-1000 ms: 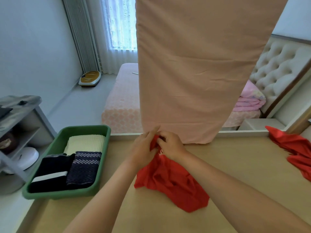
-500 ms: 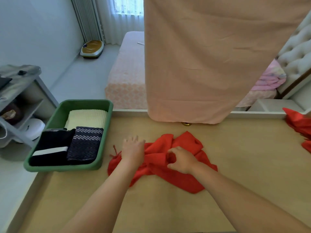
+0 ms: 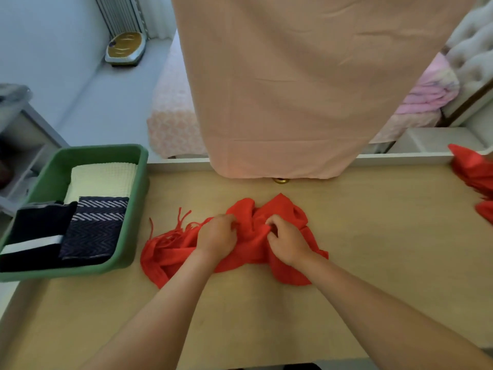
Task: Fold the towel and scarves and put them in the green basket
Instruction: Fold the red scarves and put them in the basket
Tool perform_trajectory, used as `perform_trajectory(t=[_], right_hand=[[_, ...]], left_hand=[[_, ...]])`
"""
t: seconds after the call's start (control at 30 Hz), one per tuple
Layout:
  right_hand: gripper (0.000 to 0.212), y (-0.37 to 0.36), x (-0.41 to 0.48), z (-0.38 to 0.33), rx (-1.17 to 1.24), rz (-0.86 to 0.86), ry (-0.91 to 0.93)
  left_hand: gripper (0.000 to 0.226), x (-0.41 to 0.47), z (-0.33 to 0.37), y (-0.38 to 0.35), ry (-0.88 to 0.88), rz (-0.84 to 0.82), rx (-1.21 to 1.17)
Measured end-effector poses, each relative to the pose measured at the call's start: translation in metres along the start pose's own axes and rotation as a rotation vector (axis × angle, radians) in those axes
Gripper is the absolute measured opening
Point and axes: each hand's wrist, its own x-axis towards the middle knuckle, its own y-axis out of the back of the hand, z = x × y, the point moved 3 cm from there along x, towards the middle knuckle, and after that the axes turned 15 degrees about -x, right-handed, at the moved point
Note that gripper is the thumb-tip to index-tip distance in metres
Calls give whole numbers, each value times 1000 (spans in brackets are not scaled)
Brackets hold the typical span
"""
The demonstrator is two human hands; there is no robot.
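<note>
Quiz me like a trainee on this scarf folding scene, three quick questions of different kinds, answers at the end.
1. Which grips the red scarf: the left hand, the right hand, or both?
2. True or false: the red scarf lies neatly folded on the table.
3. How many folded items show in the basket? A one, B three, C five.
Key: 1 both; 2 false, it is bunched up; 3 B.
</note>
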Motion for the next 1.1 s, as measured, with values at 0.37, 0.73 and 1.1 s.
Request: perform_trajectory(t=[0.37, 0.73, 1.1], right_hand=[[42, 124, 33, 29, -57, 345, 39], [53, 169, 23, 160, -886, 216, -382], [73, 44, 34, 122, -730, -308, 121]], left_hand=[[32, 57, 135, 6, -210, -2, -670], [51, 79, 110, -93, -159, -228, -42], [64, 62, 67, -121, -75, -435, 226]])
